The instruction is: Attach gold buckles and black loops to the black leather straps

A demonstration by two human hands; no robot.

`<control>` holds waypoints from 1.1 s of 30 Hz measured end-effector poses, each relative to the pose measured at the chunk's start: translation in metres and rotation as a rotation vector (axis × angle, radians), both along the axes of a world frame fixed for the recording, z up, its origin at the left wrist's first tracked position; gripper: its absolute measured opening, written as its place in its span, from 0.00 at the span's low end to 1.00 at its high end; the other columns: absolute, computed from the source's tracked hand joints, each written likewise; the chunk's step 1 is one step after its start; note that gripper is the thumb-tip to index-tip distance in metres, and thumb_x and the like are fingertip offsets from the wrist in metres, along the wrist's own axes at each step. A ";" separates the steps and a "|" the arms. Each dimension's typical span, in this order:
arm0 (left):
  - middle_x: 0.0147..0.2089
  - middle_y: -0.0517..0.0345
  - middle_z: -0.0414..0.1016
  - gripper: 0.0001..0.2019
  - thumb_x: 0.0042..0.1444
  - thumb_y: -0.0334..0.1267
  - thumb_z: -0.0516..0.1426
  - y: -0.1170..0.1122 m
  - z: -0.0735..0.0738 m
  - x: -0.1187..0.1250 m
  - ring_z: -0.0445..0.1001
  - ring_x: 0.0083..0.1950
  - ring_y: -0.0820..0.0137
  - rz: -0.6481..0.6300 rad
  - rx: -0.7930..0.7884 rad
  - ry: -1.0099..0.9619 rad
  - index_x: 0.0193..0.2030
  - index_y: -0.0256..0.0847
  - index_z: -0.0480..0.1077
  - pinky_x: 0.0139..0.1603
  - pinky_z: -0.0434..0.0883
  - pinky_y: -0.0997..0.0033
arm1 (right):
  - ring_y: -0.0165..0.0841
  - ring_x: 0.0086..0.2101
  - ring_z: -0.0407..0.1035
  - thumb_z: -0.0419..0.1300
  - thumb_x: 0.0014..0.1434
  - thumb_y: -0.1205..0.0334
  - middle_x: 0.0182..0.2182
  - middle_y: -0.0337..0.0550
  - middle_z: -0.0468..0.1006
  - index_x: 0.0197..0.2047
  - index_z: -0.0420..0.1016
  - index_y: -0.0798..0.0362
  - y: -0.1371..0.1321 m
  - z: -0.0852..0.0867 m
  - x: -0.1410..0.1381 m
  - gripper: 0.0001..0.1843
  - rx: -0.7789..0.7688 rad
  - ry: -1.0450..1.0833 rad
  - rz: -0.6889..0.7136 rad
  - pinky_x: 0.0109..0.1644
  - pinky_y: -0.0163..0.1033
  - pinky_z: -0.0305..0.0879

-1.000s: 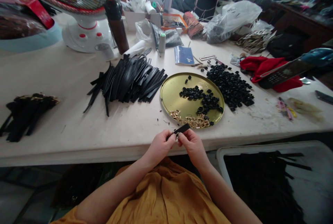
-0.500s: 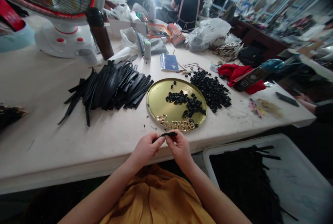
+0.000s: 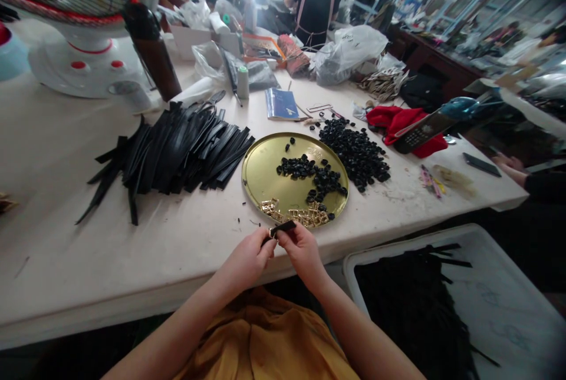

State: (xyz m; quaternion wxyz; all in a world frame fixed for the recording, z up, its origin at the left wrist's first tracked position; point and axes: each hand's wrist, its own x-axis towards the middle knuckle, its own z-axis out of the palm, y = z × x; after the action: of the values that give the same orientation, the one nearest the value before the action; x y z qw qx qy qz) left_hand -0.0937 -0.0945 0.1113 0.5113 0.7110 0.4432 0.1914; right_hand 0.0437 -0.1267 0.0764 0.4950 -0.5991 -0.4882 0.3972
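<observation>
Close to the table's front edge, my left hand [image 3: 250,255] and my right hand [image 3: 303,251] pinch a short black strap [image 3: 285,227] between them. A small gold buckle [image 3: 272,233] shows on the strap by my left fingertips; how it is attached cannot be made out. Just beyond my hands lies a round gold tray [image 3: 260,162]. Several gold buckles [image 3: 305,215] rest along its near rim, and small black loops [image 3: 297,167] are heaped across its middle and right.
Black straps [image 3: 177,147] lie piled left of the tray, and more black loops [image 3: 354,153] to its right. A fan [image 3: 88,62] and a brown bottle [image 3: 154,59] stand back left. Below the right edge is a white bin [image 3: 499,286]. Another person's hand [image 3: 510,163] is far right.
The strap between my hands has tilted, its right end now higher, and the gold buckle on it shows more clearly. My view has turned slightly to the right.
</observation>
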 end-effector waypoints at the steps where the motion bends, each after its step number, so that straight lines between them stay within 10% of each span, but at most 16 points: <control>1: 0.21 0.63 0.64 0.12 0.56 0.43 0.47 0.002 0.000 0.000 0.64 0.25 0.72 -0.014 0.002 0.003 0.26 0.40 0.60 0.27 0.58 0.74 | 0.28 0.26 0.60 0.56 0.54 0.55 0.23 0.35 0.66 0.29 0.64 0.51 0.001 -0.001 0.000 0.09 -0.009 0.034 -0.015 0.30 0.34 0.57; 8: 0.20 0.63 0.65 0.15 0.53 0.49 0.50 0.017 -0.011 0.003 0.65 0.22 0.74 0.038 -0.150 -0.051 0.25 0.38 0.62 0.25 0.60 0.75 | 0.30 0.29 0.61 0.52 0.57 0.56 0.26 0.37 0.66 0.31 0.66 0.51 0.001 0.001 0.002 0.08 0.049 -0.040 0.041 0.34 0.36 0.58; 13: 0.25 0.63 0.69 0.16 0.53 0.44 0.51 0.014 -0.010 0.007 0.67 0.25 0.73 0.044 -0.068 -0.073 0.46 0.41 0.65 0.28 0.62 0.75 | 0.31 0.30 0.63 0.49 0.59 0.56 0.28 0.40 0.69 0.35 0.69 0.50 -0.004 0.009 0.019 0.11 0.033 -0.139 0.183 0.34 0.36 0.59; 19: 0.19 0.66 0.62 0.14 0.55 0.47 0.47 0.011 -0.011 0.005 0.61 0.19 0.75 0.028 -0.096 -0.063 0.36 0.39 0.66 0.22 0.58 0.77 | 0.34 0.32 0.65 0.52 0.56 0.55 0.33 0.45 0.71 0.36 0.71 0.52 0.005 0.015 0.108 0.11 -0.078 -0.846 -0.219 0.36 0.39 0.58; 24: 0.16 0.68 0.57 0.16 0.54 0.51 0.47 0.004 -0.008 0.004 0.56 0.16 0.78 0.013 -0.224 -0.211 0.28 0.39 0.61 0.17 0.56 0.79 | 0.35 0.31 0.66 0.54 0.56 0.56 0.31 0.46 0.72 0.33 0.72 0.53 0.018 0.006 0.144 0.10 -0.284 -1.254 -0.067 0.33 0.37 0.55; 33: 0.17 0.68 0.56 0.14 0.52 0.49 0.49 -0.016 0.001 -0.006 0.56 0.16 0.79 -0.007 -0.285 -0.217 0.28 0.39 0.61 0.15 0.56 0.81 | 0.33 0.30 0.65 0.57 0.54 0.61 0.29 0.44 0.71 0.30 0.72 0.53 0.020 0.005 0.145 0.06 -0.168 -1.212 0.058 0.33 0.36 0.54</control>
State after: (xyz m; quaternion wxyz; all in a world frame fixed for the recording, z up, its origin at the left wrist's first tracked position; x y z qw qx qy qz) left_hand -0.1001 -0.1105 0.1119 0.6524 0.6078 0.4058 0.2003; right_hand 0.1890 -0.1066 0.0809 0.0691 -0.7420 -0.6658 0.0361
